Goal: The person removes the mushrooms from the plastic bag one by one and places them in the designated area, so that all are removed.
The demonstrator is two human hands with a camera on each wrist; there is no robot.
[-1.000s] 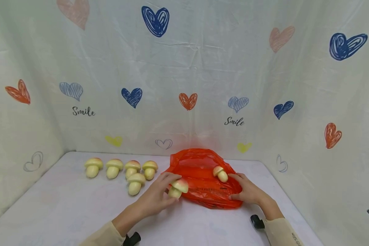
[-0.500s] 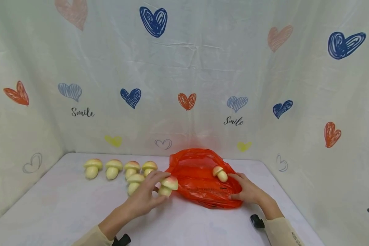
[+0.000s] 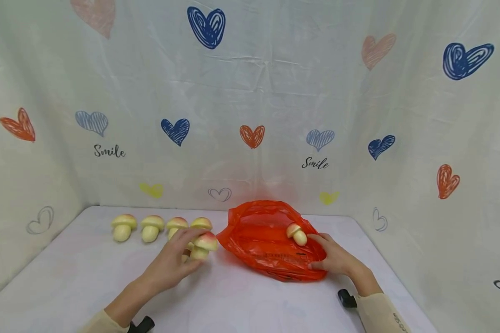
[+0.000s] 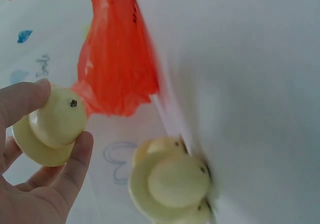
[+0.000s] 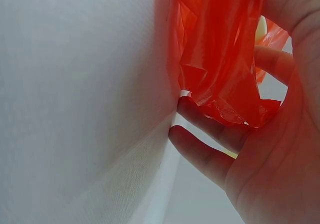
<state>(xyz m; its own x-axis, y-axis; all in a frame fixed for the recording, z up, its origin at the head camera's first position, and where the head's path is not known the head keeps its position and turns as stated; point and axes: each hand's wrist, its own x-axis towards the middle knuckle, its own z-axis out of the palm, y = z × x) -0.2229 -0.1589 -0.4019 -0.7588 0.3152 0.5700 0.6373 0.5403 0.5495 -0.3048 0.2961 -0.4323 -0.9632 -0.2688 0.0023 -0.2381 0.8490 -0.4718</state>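
In the head view my left hand (image 3: 171, 264) holds a toy mushroom (image 3: 205, 244) between thumb and fingers, cap up, with its pale stem below. The left wrist view shows a dark mark on the stem end of this held mushroom (image 4: 60, 116). My right hand (image 3: 337, 257) grips the right end of a red plastic bag (image 3: 271, 240), whose mouth gapes toward the left. Another toy mushroom (image 3: 297, 234) lies at the bag, by the right index fingertip. Seen from the right wrist, red film (image 5: 220, 48) sits between thumb and fingers; two lower fingers touch the tabletop.
Several toy mushrooms (image 3: 124, 227) stand in a row at the back left of the white table (image 3: 241, 305). My left hand partly covers the ones at the row's right end. A white curtain (image 3: 250, 83) printed with hearts surrounds the table's back and sides.
My left hand has moved left with its mushroom, away from the bag and over toward the row. The right hand, the bag and the mushroom at it have stayed put.
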